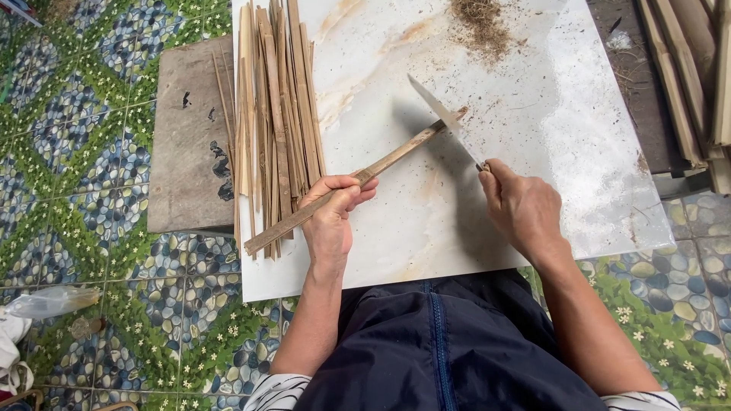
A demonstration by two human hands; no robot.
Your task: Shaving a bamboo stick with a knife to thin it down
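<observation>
Left hand [329,217] fingers wrapped around a bamboo strip [358,179]; right hand [521,205] clenches knife [445,120] at its tip. Split strips [274,114] already piled; shavings [481,27] lie beyond.

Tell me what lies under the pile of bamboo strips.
The bamboo strips rest on the left edge of a white marbled slab, their left side overhanging a weathered wooden board. The surfaces directly beneath the pile are covered and cannot be seen.

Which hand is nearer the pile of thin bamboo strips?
Left. The left hand grips a bamboo stick right beside the pile of thin bamboo strips; the right hand, holding the knife, is farther off across the white board.
</observation>
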